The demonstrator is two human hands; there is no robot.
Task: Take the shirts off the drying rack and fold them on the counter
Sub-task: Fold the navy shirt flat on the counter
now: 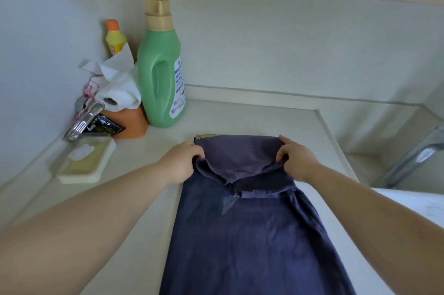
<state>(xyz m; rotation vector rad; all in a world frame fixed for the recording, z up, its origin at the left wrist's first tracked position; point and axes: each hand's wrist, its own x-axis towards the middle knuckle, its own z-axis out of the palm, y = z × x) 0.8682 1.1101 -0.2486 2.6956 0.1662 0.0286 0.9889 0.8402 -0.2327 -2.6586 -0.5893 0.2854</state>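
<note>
A dark blue shirt [247, 229] lies lengthwise on the pale counter [240, 116], folded into a long narrow strip that runs off the bottom of the view. My left hand [180, 162] pinches the left corner of its far end. My right hand [296, 160] pinches the right corner. Between the two hands the far end is lifted and doubled back over the strip. The drying rack is out of view.
A green detergent bottle [161, 71] stands at the back left, with a small yellow bottle [115, 37], a paper roll [120, 92] on an orange tub, a metal clip [84, 121] and a soap dish [86, 162]. A sink with a tap [418, 153] lies right. Shelves hang overhead.
</note>
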